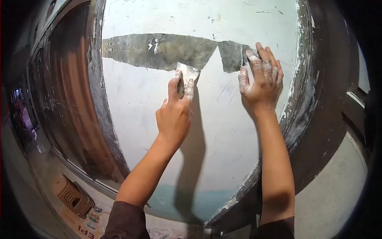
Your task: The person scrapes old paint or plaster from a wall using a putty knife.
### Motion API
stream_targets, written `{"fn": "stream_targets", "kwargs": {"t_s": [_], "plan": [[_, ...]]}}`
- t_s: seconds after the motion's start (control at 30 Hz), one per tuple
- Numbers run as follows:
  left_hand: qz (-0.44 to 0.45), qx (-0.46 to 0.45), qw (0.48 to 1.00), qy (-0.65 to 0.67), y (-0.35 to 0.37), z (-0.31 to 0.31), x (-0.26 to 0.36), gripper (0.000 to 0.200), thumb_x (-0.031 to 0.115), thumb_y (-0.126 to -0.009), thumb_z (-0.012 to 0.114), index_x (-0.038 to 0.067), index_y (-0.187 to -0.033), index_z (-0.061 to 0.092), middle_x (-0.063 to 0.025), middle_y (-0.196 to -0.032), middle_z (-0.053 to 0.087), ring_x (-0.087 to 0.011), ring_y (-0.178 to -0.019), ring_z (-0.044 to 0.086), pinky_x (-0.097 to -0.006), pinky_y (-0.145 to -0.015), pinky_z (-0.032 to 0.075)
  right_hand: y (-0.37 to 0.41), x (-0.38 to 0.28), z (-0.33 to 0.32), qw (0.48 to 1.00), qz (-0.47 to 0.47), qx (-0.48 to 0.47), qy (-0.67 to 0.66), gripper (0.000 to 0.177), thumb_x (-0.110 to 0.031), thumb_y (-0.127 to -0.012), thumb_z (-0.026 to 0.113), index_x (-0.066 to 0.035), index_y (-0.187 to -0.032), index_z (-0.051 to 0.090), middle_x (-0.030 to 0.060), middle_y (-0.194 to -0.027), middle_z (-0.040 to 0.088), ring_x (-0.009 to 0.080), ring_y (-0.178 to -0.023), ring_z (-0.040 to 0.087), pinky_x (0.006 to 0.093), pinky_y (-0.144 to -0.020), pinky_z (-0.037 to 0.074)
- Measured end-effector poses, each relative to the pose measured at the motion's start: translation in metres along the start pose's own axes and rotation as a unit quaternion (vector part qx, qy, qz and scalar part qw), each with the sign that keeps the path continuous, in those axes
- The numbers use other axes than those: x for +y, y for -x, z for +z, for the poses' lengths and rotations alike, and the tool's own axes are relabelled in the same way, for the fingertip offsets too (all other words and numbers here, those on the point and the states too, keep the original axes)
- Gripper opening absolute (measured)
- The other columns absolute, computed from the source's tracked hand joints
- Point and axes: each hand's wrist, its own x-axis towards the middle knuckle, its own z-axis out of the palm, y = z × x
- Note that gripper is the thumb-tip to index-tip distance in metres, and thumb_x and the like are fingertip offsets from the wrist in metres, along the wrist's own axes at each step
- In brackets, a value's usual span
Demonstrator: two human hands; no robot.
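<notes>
A flat putty knife [188, 72] is gripped in my left hand [174, 115], its blade against the lower edge of a long grey bare strip [139, 49] in the white-painted panel [159, 95]. Higher and to the right, my right hand [262, 81] lies on the panel with its fingers spread and coated in white dust. Its fingertips touch the right end of a smaller grey bare patch [230, 55]. A pointed tongue of white paint separates the two bare areas. What lies beneath the right palm is hidden.
A worn, chipped frame [304, 95] borders the panel on the right. To the left stands a dark brown wooden door [75, 95]. Brown stacked plastic stools [73, 195] and printed cardboard [79, 225] are on the floor at lower left.
</notes>
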Motion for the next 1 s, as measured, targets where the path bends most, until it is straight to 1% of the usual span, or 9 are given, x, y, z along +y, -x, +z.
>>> {"fn": "stream_targets", "kwargs": {"t_s": [0.07,0.1,0.33,0.47,0.5,0.6,0.87,0.97,1.0], "plan": [[0.007,-0.024,1.0,-0.016,-0.006,-0.001,-0.001,0.053,-0.007,-0.079,0.06,0.016,-0.125,0.073,-0.0151,-0.153,0.048,-0.0397,-0.079,0.074,-0.0489,-0.06,0.06,-0.001,0.0,-0.002,1.0,-0.002,-0.001,-0.003,0.039,-0.029,-0.088,0.069,-0.021,-0.126,0.069,0.0001,-0.154,0.054,0.0238,-0.147,0.044,0.0534,-0.122,0.027],[0.019,-0.014,1.0,-0.017,-0.006,0.0,-0.003,0.062,-0.004,-0.079,0.06,0.017,-0.137,0.067,-0.0103,-0.153,0.049,-0.0376,-0.075,0.073,-0.0447,-0.055,0.059,-0.001,0.0,-0.002,1.0,-0.002,-0.001,-0.005,0.038,-0.029,-0.088,0.069,-0.02,-0.125,0.069,0.0002,-0.154,0.054,0.0239,-0.147,0.044,0.0534,-0.122,0.027],[0.022,0.002,1.0,-0.01,-0.002,-0.001,0.002,0.067,-0.005,-0.079,0.059,0.017,-0.142,0.063,-0.0103,-0.156,0.047,-0.0384,-0.076,0.073,-0.0456,-0.057,0.06,-0.001,0.002,-0.001,1.0,-0.004,0.002,-0.008,0.038,-0.029,-0.088,0.069,-0.02,-0.125,0.069,0.0007,-0.153,0.055,0.0236,-0.147,0.043,0.0532,-0.123,0.027],[0.003,-0.035,0.999,-0.022,-0.004,-0.009,0.005,0.067,-0.005,-0.081,0.059,0.017,-0.144,0.062,-0.0098,-0.156,0.046,-0.0371,-0.076,0.073,-0.0452,-0.057,0.06,0.0,0.0,-0.004,1.0,-0.002,-0.009,-0.012,0.038,-0.03,-0.089,0.069,-0.02,-0.126,0.069,0.0005,-0.154,0.054,0.0229,-0.148,0.043,0.0528,-0.124,0.026],[0.003,-0.01,1.0,-0.009,-0.001,-0.007,0.006,0.058,-0.007,-0.08,0.058,0.017,-0.131,0.071,-0.0111,-0.154,0.047,-0.0396,-0.079,0.074,-0.0479,-0.061,0.062,0.0,-0.001,-0.006,1.0,0.007,-0.023,-0.012,0.039,-0.03,-0.089,0.07,-0.02,-0.127,0.068,0.0002,-0.154,0.053,0.0227,-0.148,0.042,0.0524,-0.124,0.025],[-0.008,-0.008,1.0,-0.013,-0.001,-0.003,0.007,0.058,-0.007,-0.081,0.058,0.017,-0.133,0.07,-0.0118,-0.154,0.047,-0.0393,-0.079,0.074,-0.0475,-0.06,0.062,0.001,0.0,-0.002,1.0,0.008,-0.011,-0.015,0.04,-0.029,-0.089,0.07,-0.021,-0.127,0.068,-0.0002,-0.155,0.053,0.0225,-0.149,0.041,0.0518,-0.125,0.024],[-0.008,-0.014,1.0,-0.008,-0.002,-0.006,0.008,0.042,-0.004,-0.08,0.059,0.012,-0.114,0.077,-0.0128,-0.153,0.048,-0.0388,-0.072,0.073,-0.0491,-0.058,0.06,0.0,0.001,-0.001,1.0,0.005,-0.009,-0.009,0.038,-0.029,-0.088,0.07,-0.021,-0.126,0.068,-0.0007,-0.155,0.053,0.0226,-0.148,0.041,0.0529,-0.124,0.026],[0.007,-0.016,0.999,-0.028,-0.009,-0.005,0.009,0.061,-0.007,-0.079,0.06,0.017,-0.135,0.068,-0.0114,-0.155,0.046,-0.0383,-0.073,0.073,-0.0493,-0.06,0.06,0.0,0.001,-0.002,1.0,0.001,-0.01,-0.018,0.039,-0.028,-0.089,0.069,-0.021,-0.128,0.067,-0.0002,-0.154,0.052,0.0231,-0.149,0.04,0.0538,-0.124,0.025],[0.006,-0.017,0.999,-0.029,-0.01,-0.007,0.009,0.061,-0.007,-0.079,0.06,0.017,-0.135,0.068,-0.0114,-0.155,0.046,-0.0383,-0.073,0.073,-0.0493,-0.06,0.06,0.0,0.0,-0.003,1.0,0.001,-0.011,-0.02,0.039,-0.028,-0.089,0.069,-0.021,-0.128,0.067,-0.0002,-0.154,0.052,0.0231,-0.149,0.04,0.0538,-0.124,0.025]]}}
